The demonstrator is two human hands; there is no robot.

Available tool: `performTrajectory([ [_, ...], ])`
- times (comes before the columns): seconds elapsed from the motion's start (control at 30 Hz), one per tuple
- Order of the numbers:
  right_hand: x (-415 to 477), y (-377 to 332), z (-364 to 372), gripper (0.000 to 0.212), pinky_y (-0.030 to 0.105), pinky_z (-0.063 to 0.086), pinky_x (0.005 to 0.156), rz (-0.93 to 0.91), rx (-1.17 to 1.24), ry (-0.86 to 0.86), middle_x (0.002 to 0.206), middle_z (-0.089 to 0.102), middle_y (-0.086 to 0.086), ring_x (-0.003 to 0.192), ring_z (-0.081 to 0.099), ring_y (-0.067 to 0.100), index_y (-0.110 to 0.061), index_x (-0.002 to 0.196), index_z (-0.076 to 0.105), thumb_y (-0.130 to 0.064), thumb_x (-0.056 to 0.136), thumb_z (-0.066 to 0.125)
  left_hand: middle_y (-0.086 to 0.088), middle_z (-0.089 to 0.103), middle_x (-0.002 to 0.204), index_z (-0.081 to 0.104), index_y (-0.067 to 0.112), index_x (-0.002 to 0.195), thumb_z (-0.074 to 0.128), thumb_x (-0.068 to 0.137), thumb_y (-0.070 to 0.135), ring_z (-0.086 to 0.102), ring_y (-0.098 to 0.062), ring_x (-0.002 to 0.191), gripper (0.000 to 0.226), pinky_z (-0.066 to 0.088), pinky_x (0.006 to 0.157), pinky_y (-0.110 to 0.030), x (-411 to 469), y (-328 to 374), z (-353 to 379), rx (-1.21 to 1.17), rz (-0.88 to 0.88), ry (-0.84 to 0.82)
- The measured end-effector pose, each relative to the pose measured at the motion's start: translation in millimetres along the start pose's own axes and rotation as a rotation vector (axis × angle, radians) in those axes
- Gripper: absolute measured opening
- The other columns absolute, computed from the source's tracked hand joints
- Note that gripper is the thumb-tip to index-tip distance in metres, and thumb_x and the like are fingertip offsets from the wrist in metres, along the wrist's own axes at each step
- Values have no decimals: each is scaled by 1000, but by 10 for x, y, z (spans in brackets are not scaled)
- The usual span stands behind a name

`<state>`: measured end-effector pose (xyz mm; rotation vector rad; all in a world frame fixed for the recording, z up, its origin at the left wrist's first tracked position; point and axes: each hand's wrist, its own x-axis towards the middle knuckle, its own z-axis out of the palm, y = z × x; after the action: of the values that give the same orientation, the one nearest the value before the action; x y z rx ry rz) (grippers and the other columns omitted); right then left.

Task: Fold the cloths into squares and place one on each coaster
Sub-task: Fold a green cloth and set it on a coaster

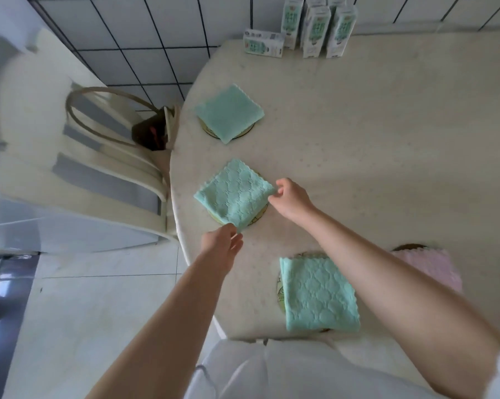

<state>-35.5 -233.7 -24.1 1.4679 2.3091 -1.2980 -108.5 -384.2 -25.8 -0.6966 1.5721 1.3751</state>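
A folded cloth is seen over each of four coasters on the table (pixel 386 125), so the task is judged nearly done. The middle green cloth (pixel 233 194), by the table's left edge, is pinched at its near corner by the left hand (pixel 222 243) and at its right corner by the right hand (pixel 292 198). Only its squaring on the coaster (pixel 259 216) seems left. The pink cloth (pixel 427 266) at the near edge is partly hidden by the right forearm, and its coaster is barely shown

Cream speckled table (pixel 372 145), four cloth-covered coasters (pixel 259 215) lay on it, cartons (pixel 315 30) stood clustered at its far edge
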Motion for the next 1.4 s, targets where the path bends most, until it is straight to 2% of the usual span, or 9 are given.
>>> performTrajectory([
  [0.2,123,-205,169,53,24,37,86,82,-17,29,133,51,10,118,51,24,-8,135,44,-25,87,58,-14,51,83,51,0,83,56,88,-2,58,-25,72,8,51,70,-30,138,93,-63,-49,-133,-89],
  [0.4,179,-295,202,26,30,41,71,138,52,77,95,60,7,85,54,23,-7,103,59,-28,90,53,-11,47,78,50,3,84,64,87,9,52,-20,65,16,52,61,-26,258,213,-73,-15,-208,-95],
  [0.47,200,-311,202,23,30,34,57,168,135,69,66,47,1,63,46,19,-16,69,49,-28,89,53,-9,46,77,50,4,85,67,86,13,50,-18,63,19,50,53,-23,294,240,-93,-16,-226,-99],
  [0.53,212,-339,198,36,29,26,52,187,206,39,56,33,-1,53,34,17,-19,58,34,-28,87,54,-7,46,73,50,5,83,68,85,15,49,-16,61,20,48,52,-21,305,259,-123,-21,-241,-103],
  [0.7,198,-331,164,16,32,44,60,236,479,-54,77,55,7,70,53,20,-5,84,66,-18,81,57,-1,38,56,55,9,77,66,84,10,36,-12,50,13,33,48,-21,280,324,-233,109,-212,-136],
  [0.83,114,-237,165,12,34,54,69,253,611,-25,90,63,4,83,60,20,-17,91,64,-9,86,57,-3,45,66,64,7,85,66,84,9,37,-13,56,3,36,55,-24,323,422,-283,303,5,-98],
  [1.0,14,-70,308,26,43,58,82,313,665,-21,108,62,8,94,64,24,-9,113,58,-4,88,57,-11,62,102,62,9,92,65,84,10,60,-23,93,8,53,82,-31,449,617,-262,371,218,-116],
  [1.13,14,-34,392,27,36,58,79,340,683,-35,114,61,11,99,64,27,-7,116,57,-4,89,59,-11,63,107,63,7,99,64,85,7,62,-22,96,14,55,83,-33,604,726,-237,432,276,-102],
  [1.4,97,26,426,18,36,54,74,201,204,64,87,64,1,80,62,22,-9,99,63,-13,82,59,-10,65,97,62,11,91,71,83,13,65,-23,83,12,58,80,-37,687,599,-308,576,222,-34],
])
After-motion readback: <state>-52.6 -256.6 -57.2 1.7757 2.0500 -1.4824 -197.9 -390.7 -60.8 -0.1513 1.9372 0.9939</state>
